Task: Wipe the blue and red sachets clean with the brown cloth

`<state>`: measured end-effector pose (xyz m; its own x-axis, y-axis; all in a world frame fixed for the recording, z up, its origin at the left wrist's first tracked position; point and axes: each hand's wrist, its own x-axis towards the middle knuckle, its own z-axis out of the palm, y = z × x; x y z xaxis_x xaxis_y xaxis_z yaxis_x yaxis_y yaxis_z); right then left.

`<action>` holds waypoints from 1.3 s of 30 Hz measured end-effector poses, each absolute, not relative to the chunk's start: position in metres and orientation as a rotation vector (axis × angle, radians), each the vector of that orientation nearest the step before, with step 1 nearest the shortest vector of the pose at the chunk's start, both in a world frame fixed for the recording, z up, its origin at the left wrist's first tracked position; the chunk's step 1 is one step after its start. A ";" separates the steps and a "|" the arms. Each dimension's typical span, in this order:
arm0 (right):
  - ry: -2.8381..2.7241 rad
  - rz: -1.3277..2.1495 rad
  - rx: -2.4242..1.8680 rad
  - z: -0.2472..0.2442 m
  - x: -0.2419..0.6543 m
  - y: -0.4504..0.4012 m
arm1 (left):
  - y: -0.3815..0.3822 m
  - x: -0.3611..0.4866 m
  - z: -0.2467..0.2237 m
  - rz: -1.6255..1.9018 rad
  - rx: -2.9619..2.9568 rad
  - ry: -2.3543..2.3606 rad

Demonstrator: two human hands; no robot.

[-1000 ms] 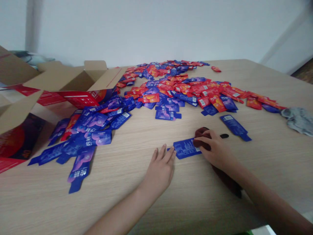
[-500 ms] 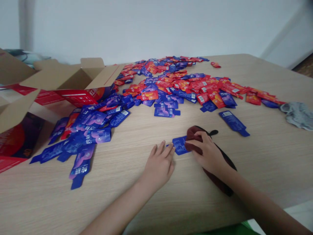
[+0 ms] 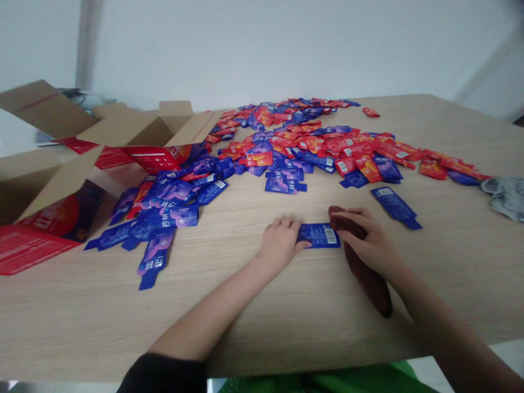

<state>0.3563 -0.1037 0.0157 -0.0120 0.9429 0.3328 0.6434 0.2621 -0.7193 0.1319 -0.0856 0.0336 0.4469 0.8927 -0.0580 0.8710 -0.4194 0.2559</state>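
Observation:
A blue packet (image 3: 319, 235) lies flat on the table between my two hands, its white label toward the right. My left hand (image 3: 282, 238) rests on the packet's left end, fingers curled over it. In my right hand (image 3: 368, 240) is a dark red cloth item (image 3: 368, 278), long and folded, gripped near its upper end just right of the packet. The lower end of the cloth item reaches toward the table's front edge. Another blue packet (image 3: 396, 207) lies on its own behind my right hand.
Open cardboard boxes (image 3: 53, 204) stand at the left. Beside them is a pile of blue packets (image 3: 164, 204). Red and blue packets (image 3: 347, 147) spread across the back of the table (image 3: 245, 316). A grey cloth (image 3: 505, 196) lies at the right edge.
The cloth item has shifted right, uncovering the packet's labelled end, and its black strap no longer shows. My left hand has moved onto the packet, fingers more curled. The view has shifted left.

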 end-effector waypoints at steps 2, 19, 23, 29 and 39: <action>-1.748 0.454 -1.425 0.010 0.352 -0.103 | -0.082 0.143 0.029 0.096 2.406 1.592; -1.671 0.355 -1.352 0.018 0.336 -0.123 | -0.088 0.128 0.023 0.339 2.601 1.359; -1.674 0.400 -1.382 0.016 0.337 -0.126 | -0.096 0.117 0.011 0.310 2.703 1.178; -2.029 0.544 -1.345 0.012 0.341 -0.122 | -0.104 0.103 0.018 0.408 2.617 1.066; -2.065 0.248 -1.358 0.042 0.299 -0.093 | -0.132 0.097 -0.003 0.313 2.691 1.445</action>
